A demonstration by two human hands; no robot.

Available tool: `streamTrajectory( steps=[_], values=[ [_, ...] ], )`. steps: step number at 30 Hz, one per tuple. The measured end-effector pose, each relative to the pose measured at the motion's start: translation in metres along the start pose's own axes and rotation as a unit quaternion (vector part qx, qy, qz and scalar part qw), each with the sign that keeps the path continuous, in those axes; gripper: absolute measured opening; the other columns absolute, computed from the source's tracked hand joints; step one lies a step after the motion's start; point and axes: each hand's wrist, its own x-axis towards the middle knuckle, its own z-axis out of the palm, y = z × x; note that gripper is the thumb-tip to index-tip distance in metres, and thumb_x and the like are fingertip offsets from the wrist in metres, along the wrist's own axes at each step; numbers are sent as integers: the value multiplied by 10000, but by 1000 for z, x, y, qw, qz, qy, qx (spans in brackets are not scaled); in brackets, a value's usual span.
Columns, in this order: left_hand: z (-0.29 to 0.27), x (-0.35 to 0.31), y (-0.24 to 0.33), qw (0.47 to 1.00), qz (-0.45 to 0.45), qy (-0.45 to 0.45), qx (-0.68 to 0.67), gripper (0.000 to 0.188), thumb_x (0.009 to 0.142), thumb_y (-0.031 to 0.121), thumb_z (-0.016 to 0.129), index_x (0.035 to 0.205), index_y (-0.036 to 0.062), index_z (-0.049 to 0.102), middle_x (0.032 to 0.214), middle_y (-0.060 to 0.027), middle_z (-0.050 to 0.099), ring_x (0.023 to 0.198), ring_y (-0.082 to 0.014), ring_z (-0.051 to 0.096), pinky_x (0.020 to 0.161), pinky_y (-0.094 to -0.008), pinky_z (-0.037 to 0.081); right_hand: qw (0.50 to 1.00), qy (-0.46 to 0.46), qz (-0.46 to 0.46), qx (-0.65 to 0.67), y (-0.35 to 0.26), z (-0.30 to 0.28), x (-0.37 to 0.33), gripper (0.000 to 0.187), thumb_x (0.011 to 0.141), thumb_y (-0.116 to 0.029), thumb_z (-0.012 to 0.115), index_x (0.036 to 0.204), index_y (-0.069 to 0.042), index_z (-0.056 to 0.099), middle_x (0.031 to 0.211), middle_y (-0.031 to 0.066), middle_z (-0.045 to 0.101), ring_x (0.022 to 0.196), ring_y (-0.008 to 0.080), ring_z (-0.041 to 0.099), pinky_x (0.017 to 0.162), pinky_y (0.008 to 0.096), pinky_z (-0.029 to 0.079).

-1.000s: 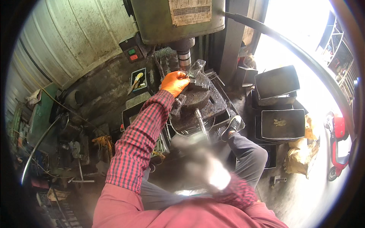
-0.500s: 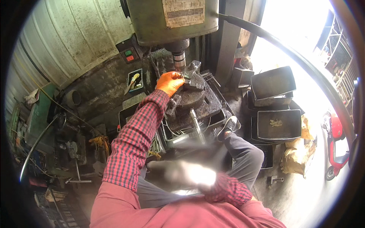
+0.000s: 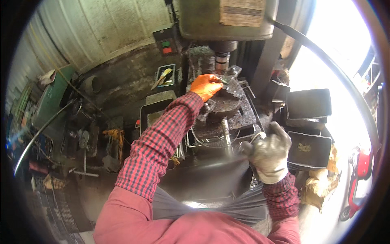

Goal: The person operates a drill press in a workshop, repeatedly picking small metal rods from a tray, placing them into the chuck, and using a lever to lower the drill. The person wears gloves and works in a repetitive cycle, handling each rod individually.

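- We logged the left hand (image 3: 213, 83), orange-gloved, fingers pinched narrow on a small part (image 3: 224, 84), mostly hidden by the fingertips.
- Part's spot: at the top of the dark vise (image 3: 221, 106), just below the drill chuck (image 3: 222, 62).
- Right hand (image 3: 270, 156), pale dirty glove, was well apart from the vise, to its right; fingers looked bent, but blur meant we couldn't tell whether it held anything.
- Vise stood on the grimy metal surface (image 3: 248, 116), its shiny handle (image 3: 226, 136) pointing back toward the person.
- Progress, our call: mid-job. Done: part brought up to the vise, under the drill. Left: it was not yet let go by the left hand, and no hand was on the vise handle.
- We couldn't tell whether the part was clamped or drilled, or whether a bit touched it; too small and dark.
- Around it: small tray (image 3: 174, 78) with a brush (image 3: 165, 74) left of the drill, switch box (image 3: 164, 37) behind that; black bins to the right, the lower bin (image 3: 294, 156) with a pale thing (image 3: 304, 147) inside, kind unclear.
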Motion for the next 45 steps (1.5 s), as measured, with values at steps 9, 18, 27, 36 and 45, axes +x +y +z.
streamTrajectory(
  steps=[9,18,27,36,45],
  values=[
    [-108,-55,-75,941,63,303,134,273,965,266,756,1025,5,808,1229,-174,740,1096,-302,728,1016,-401,552,994,-7,99,54,9,41,-34,370,970,-444,659,1020,-85,730,953,111,711,1065,354,667,1017,511,447],
    [-144,-57,-185,955,-122,243,115,659,967,337,754,1561,161,528,1332,-202,688,1274,-349,641,1082,-416,487,989,0,119,84,7,44,-33,395,900,-406,719,769,-34,747,797,152,695,1056,369,677,1039,518,450],
    [-173,-61,-180,930,-17,305,206,311,1026,297,671,1211,67,768,1059,-166,720,983,-345,702,879,-428,538,994,37,85,65,4,39,-24,278,854,-221,769,648,-82,645,650,106,600,925,348,696,1009,500,471],
    [-169,-74,-142,925,-30,246,288,309,1029,305,641,1181,65,762,1041,-172,710,1009,-380,694,868,-468,550,988,-18,124,93,8,45,-35,366,914,-373,736,804,-25,745,917,184,701,1089,387,655,1028,528,454],
    [-172,-144,-99,930,21,238,278,255,1033,225,644,1182,58,768,968,-156,691,925,-341,697,816,-427,552,988,-13,117,96,8,33,-29,344,898,-415,729,927,-72,717,935,126,719,1036,343,672,985,500,460]
  ],
)
